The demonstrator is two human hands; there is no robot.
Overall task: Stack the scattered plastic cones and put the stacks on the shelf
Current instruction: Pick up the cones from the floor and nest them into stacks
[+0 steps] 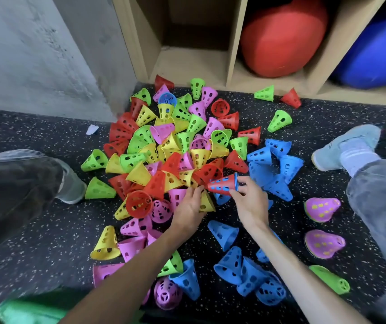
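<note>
The right hand (250,202) pinched a red cone (222,184) above the pile (175,146); the left hand (189,206), fingers curled, reached among the cones, grip unclear.

cone pile (178,146) blocking shelf (231,64), floor (35,230) open left

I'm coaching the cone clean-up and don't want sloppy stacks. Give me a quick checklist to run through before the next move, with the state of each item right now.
1. Right hand has a firm hold on the red cone stack: ok, fingers and thumb pinch its wide end.
2. Stack nested properly: ok, a blue rim shows at the red cone's base and blue shows through its holes.
3. Left hand has the next cone: cannot tell, its fingers reach into the pile but no grip shows.
4. Shelf compartment free for stacks: ok, the left one holds nothing visible.
5. Finished stacks kept apart: ok, two pink stacks lie to the right of the pile.
</note>
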